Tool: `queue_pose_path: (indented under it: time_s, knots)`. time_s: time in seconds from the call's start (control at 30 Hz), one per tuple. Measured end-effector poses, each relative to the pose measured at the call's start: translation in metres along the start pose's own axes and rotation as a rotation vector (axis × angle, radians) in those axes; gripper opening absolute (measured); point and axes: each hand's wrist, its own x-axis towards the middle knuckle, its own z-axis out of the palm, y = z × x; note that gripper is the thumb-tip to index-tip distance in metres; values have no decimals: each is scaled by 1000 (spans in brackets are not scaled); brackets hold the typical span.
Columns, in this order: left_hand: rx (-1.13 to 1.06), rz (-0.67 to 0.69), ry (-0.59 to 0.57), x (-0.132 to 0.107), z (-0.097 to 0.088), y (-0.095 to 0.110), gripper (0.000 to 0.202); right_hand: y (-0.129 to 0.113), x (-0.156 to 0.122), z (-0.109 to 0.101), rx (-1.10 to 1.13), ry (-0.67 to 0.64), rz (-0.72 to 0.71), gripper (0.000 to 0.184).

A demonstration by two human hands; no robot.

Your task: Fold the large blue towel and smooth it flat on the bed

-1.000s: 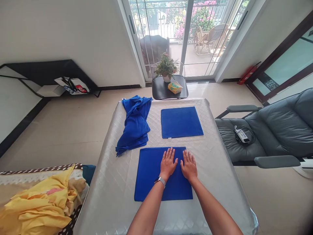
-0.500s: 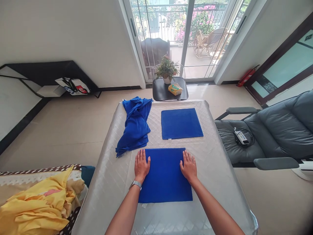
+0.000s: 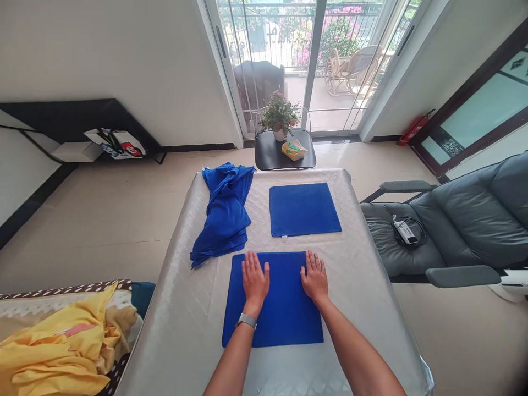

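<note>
A blue cloth [image 3: 284, 308] lies spread flat as a rectangle on the silvery quilted table cover [image 3: 367, 308]. My left hand [image 3: 254, 279], with a watch at the wrist, is over the cloth's left part, palm down and fingers stretched out. On the right edge of the same cloth rests my right hand [image 3: 315, 276], flat with its fingers extended. Beyond it lies a second flat blue cloth [image 3: 305, 209], a small white tag at its near edge. A crumpled heap of blue cloths [image 3: 226, 214] sits at the far left of the table.
Past the far edge stands a black folding chair [image 3: 264, 157] bearing a potted plant [image 3: 279, 118] and a yellow tissue pack [image 3: 294, 149]. A grey armchair [image 3: 466, 220] at right holds a power strip [image 3: 405, 232]. Yellow fabric [image 3: 61, 352] lies at lower left.
My left hand has moved right from the cloth's left edge onto its surface. My right hand stays at the right edge. The tag at the near edge no longer shows.
</note>
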Motion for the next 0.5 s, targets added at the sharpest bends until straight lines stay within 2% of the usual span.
queue_pose_path:
  time_s: [0.13, 0.17, 0.23, 0.27, 0.33, 0.5]
  knots:
    - [-151, 438, -196, -2, 18, 90, 63, 5, -1, 1, -25, -26, -51, 65]
    - [-174, 502, -227, -4, 24, 105, 63, 7, -2, 2, -30, -34, -72, 67]
    - [-186, 511, -257, -7, 35, 121, 61, 9, -3, 3, -35, -41, -95, 70]
    - [-180, 473, -259, -8, 39, 120, 60, 9, -3, 4, -34, -39, -87, 70]
    - [-159, 404, -261, -8, 42, 105, 58, 7, -2, 3, -23, -24, -56, 68]
    - [-82, 308, -226, 1, 25, 28, 58, 1, 1, -1, 20, 12, -6, 62]
